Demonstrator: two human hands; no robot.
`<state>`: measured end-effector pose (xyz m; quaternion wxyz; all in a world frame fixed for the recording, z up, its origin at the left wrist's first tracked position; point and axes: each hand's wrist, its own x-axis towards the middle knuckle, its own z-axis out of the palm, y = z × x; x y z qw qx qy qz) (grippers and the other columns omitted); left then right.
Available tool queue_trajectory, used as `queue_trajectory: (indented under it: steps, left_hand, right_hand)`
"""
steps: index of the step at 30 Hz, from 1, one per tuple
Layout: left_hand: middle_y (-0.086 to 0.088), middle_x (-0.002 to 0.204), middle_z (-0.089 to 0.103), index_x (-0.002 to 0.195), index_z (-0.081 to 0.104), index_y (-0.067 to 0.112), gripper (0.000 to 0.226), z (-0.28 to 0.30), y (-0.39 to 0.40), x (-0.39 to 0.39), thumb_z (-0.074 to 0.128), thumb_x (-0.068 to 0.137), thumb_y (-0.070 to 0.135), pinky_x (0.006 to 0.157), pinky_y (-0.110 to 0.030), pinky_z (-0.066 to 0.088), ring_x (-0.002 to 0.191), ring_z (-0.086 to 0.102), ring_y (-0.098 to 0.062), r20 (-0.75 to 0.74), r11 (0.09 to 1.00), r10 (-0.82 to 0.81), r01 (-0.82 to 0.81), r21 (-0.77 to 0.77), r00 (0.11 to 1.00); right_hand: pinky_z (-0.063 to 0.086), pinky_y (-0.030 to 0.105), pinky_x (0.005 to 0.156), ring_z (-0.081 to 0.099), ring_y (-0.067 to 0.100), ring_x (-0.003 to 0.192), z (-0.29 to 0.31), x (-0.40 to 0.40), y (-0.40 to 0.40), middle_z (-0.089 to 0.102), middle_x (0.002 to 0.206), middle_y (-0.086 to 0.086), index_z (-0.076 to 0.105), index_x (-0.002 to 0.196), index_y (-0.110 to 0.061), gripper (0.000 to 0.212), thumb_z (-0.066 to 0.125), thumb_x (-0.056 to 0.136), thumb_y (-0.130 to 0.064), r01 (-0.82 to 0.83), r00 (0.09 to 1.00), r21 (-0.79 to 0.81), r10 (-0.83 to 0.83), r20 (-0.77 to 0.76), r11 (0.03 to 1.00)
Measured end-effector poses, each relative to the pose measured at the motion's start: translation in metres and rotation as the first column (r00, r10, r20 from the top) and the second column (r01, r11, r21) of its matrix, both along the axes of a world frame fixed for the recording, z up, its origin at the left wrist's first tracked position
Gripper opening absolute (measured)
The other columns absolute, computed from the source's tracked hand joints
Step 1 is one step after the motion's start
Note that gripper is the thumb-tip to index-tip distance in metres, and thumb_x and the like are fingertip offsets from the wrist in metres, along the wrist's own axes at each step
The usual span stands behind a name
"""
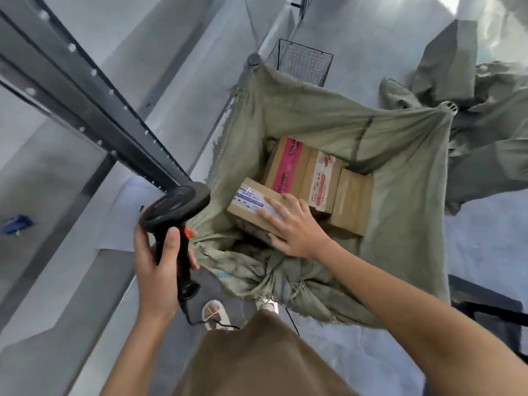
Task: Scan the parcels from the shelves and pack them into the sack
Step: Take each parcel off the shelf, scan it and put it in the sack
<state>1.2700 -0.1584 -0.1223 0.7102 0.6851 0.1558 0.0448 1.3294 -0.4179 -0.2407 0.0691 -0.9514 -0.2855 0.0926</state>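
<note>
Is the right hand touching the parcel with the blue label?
Touching. The head view shows the right hand lying across the blue-labelled parcel, thumb under its near edge.

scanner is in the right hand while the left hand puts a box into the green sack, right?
Not quite: the hands are swapped. The head view shows the left hand gripping the black scanner by its handle, while the right hand lies on top of the box, thumb at its near edge, over the green sack. The rest stands: the box is going in beside other boxes already inside.

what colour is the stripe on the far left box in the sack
Pink, with dark lettering, on the box in the sack; head view.
</note>
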Motion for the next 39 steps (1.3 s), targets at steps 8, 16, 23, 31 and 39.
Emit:
queue_trajectory:
  steps: [8, 16, 23, 31, 39]
  left_hand:
    - [-0.006, 0.088, 0.065, 0.137, 0.039, 0.008, 0.078, -0.004, -0.010, -0.013, 0.066, 0.085, 0.060, 0.051, -0.027, 0.050, 0.049, 0.051, -0.026, 0.005, 0.999, 0.041, -0.041, 0.030, 0.999]
    - [-0.009, 0.091, 0.065, 0.116, 0.053, 0.035, 0.025, -0.004, 0.002, -0.033, 0.059, 0.095, 0.046, 0.052, -0.031, 0.047, 0.052, 0.052, -0.029, -0.001, 0.992, 0.085, -0.084, 0.093, 0.996]
    - [-0.003, 0.087, 0.068, 0.131, 0.047, 0.018, 0.078, 0.002, 0.030, -0.078, 0.069, 0.077, 0.071, 0.051, -0.027, 0.049, 0.049, 0.054, -0.025, -0.005, 0.979, 0.200, -0.199, 0.053, 0.980]
    - [-0.001, 0.086, 0.068, 0.121, 0.051, 0.023, 0.027, 0.026, 0.088, -0.182, 0.053, 0.096, 0.030, 0.049, -0.026, 0.049, 0.051, 0.053, -0.021, 0.102, 0.919, 0.387, -0.392, 0.040, 0.916]
    - [-0.011, 0.088, 0.069, 0.127, 0.048, 0.018, 0.037, 0.064, 0.168, -0.359, 0.054, 0.092, 0.029, 0.049, -0.029, 0.049, 0.051, 0.053, -0.026, 0.162, 0.733, 0.663, -0.678, 0.057, 0.730]
  right_hand:
    - [0.020, 0.066, 0.114, 0.011, 0.052, 0.148, -0.044, 0.008, -0.020, 0.010, 0.167, 0.010, 0.020, 0.159, -0.029, 0.068, 0.029, 0.097, -0.055, -0.212, 0.965, -0.058, 0.199, -0.169, 0.976]
    - [-0.019, 0.055, 0.118, -0.029, 0.035, 0.147, -0.060, -0.007, 0.003, -0.013, 0.167, -0.005, 0.005, 0.159, -0.038, 0.074, -0.003, 0.092, -0.070, 0.003, 0.949, -0.003, -0.004, -0.316, 1.000]
    - [0.000, 0.053, 0.124, -0.016, 0.026, 0.153, -0.007, -0.026, 0.036, -0.005, 0.168, -0.004, 0.009, 0.160, -0.034, 0.061, 0.018, 0.103, -0.055, 0.216, 0.967, 0.131, -0.193, -0.166, 0.968]
    - [0.001, 0.044, 0.124, -0.004, 0.024, 0.155, 0.096, -0.090, 0.157, 0.009, 0.168, 0.002, 0.021, 0.159, -0.025, 0.056, 0.026, 0.107, -0.043, 0.133, 0.977, 0.467, -0.195, 0.087, 0.874]
    - [0.016, 0.054, 0.122, 0.009, 0.034, 0.154, 0.138, -0.231, 0.319, 0.016, 0.166, 0.006, 0.023, 0.158, -0.024, 0.056, 0.029, 0.106, -0.044, -0.267, 0.962, 0.442, 0.212, 0.172, 0.856]
